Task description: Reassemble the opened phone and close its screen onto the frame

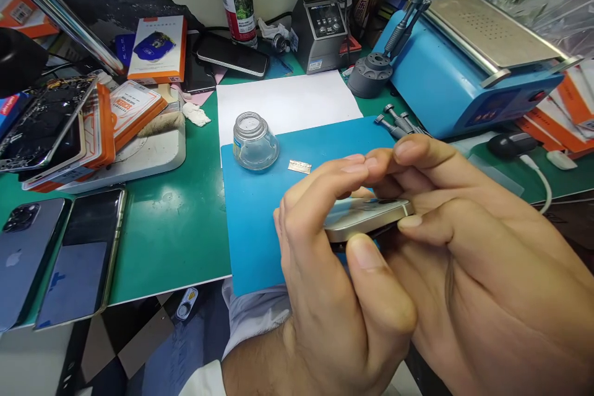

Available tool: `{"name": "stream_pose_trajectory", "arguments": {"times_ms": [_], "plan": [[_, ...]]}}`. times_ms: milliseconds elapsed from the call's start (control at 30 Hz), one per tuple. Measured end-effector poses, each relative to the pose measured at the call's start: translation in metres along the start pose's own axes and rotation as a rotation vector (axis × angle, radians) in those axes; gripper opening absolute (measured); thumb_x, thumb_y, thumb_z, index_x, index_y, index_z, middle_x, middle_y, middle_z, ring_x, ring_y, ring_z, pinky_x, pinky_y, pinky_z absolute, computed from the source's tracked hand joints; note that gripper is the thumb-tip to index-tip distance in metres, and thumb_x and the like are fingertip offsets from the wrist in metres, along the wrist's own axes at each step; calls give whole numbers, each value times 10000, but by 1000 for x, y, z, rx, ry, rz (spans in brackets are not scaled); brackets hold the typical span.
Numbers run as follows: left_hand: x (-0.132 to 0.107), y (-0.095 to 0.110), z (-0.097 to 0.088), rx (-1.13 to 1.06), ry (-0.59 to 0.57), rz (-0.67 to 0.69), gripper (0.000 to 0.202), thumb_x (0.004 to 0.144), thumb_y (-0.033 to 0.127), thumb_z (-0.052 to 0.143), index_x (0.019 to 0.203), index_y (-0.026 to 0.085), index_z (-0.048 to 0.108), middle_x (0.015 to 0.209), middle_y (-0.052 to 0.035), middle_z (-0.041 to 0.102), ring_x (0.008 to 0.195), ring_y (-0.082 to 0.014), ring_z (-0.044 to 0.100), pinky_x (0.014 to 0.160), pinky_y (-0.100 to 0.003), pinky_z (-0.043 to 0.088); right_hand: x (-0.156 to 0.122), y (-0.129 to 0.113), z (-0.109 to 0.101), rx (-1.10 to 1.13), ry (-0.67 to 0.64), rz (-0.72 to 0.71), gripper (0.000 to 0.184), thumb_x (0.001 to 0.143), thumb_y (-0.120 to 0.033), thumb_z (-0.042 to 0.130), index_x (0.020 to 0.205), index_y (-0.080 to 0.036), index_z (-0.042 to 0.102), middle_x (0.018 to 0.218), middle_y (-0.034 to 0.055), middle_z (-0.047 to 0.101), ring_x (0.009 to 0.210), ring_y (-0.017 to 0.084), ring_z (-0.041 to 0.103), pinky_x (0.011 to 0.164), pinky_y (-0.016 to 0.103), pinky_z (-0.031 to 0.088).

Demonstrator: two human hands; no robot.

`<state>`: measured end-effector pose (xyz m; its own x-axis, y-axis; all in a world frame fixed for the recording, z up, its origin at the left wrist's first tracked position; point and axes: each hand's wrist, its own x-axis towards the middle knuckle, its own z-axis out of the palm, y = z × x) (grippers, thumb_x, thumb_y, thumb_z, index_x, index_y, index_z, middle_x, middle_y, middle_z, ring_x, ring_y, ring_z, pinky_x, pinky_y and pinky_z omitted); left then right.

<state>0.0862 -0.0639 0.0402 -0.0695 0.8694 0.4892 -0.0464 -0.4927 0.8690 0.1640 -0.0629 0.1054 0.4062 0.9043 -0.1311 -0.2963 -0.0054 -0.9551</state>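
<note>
A smartphone [364, 221] with a pale metal frame is gripped between my two hands, above the right part of the blue mat [255, 216]. My left hand [325, 278] wraps its left end, with the thumb at the near edge and the fingers over the top. The thumb of my right hand [492, 253] presses the right corner, while its fingers curl over the far side. Under the frame a dark edge shows. Most of the phone is hidden by my fingers. Beyond my left hand lie a small silvery strip [299, 166] and a clear glass jar [255, 142].
Two phones, a blue one [30, 260] and a dark-screened one [86, 247], lie at the left. Boxes and phone parts [46, 117] are piled behind them. A soldering station [320, 31], a bottle [237, 3] and a blue heating plate machine [468, 80] stand along the back.
</note>
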Motion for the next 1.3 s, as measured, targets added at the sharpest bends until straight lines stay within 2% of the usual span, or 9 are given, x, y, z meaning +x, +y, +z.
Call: {"name": "stream_pose_trajectory", "arguments": {"times_ms": [133, 233, 400, 500, 700, 867, 1067, 1233, 1300], "plan": [[0, -1, -4, 76, 12, 1, 386, 1109, 296, 481, 1485, 296, 567, 1473, -44, 656, 1270, -273, 657, 1120, -497, 563, 1, -3, 2, 40, 42, 52, 391, 647, -57, 547, 834, -327, 758, 925, -13, 749, 1105, 247, 788, 1069, 385, 662], [1, -2, -5, 79, 21, -5, 386, 1107, 291, 476, 1481, 290, 573, 1477, -45, 651, 1270, -265, 650, 1105, -463, 569, 0, -1, 1, 12, 35, 41, 405, 661, -53, 539, 842, -328, 773, 924, -11, 723, 1058, 218, 784, 1001, 319, 672], [1, -2, -5, 52, -5, -3, 409, 1095, 280, 514, 1499, 250, 575, 1492, -49, 652, 1317, -257, 619, 1125, -446, 554, -1, 4, -1, 26, 11, 17, 442, 725, -45, 544, 913, -348, 806, 1063, -15, 751, 1101, 193, 762, 940, 264, 678], [1, -2, -2, 38, 16, 24, 412, 1097, 261, 501, 1500, 230, 579, 1480, -59, 664, 1315, -258, 620, 1139, -459, 544, 0, 4, -2, 39, 18, 12, 436, 700, -41, 556, 893, -340, 809, 1025, -16, 751, 1061, 192, 768, 899, 239, 687], [0, -3, 1, 35, 18, 32, 408, 1098, 271, 511, 1497, 224, 581, 1480, -81, 661, 1321, -270, 635, 1120, -461, 560, 2, 4, -2, 42, 19, -15, 438, 693, -37, 578, 874, -342, 836, 1009, -29, 755, 1013, 136, 762, 861, 106, 638], [0, -5, 2, 20, 27, 41, 419, 1088, 264, 522, 1502, 234, 582, 1487, -74, 659, 1325, -268, 627, 1136, -463, 540, 2, 4, -1, 21, 19, -35, 438, 688, -44, 579, 870, -342, 843, 1004, -28, 750, 993, 131, 769, 836, 95, 635], [1, -6, 2, 13, 10, 77, 468, 1065, 234, 527, 1532, 210, 550, 1504, -80, 656, 1390, -256, 611, 1177, -429, 507, 4, 1, -2, 8, 33, -11, 408, 637, -63, 591, 811, -344, 830, 915, -5, 709, 977, 193, 776, 847, 217, 690], [1, -5, 1, 20, 3, 38, 478, 1070, 225, 514, 1547, 241, 537, 1501, -74, 666, 1394, -269, 621, 1193, -465, 499, 5, 2, -2, 3, 21, 7, 400, 646, -54, 600, 831, -332, 821, 929, -16, 706, 957, 133, 756, 759, 82, 625], [1, -5, 0, 24, 10, 60, 479, 1069, 232, 512, 1547, 228, 538, 1493, -86, 667, 1394, -278, 616, 1198, -468, 488, 5, 2, -2, 5, 12, 2, 392, 665, -51, 602, 839, -328, 817, 945, -19, 711, 953, 133, 755, 778, 95, 637]]}}
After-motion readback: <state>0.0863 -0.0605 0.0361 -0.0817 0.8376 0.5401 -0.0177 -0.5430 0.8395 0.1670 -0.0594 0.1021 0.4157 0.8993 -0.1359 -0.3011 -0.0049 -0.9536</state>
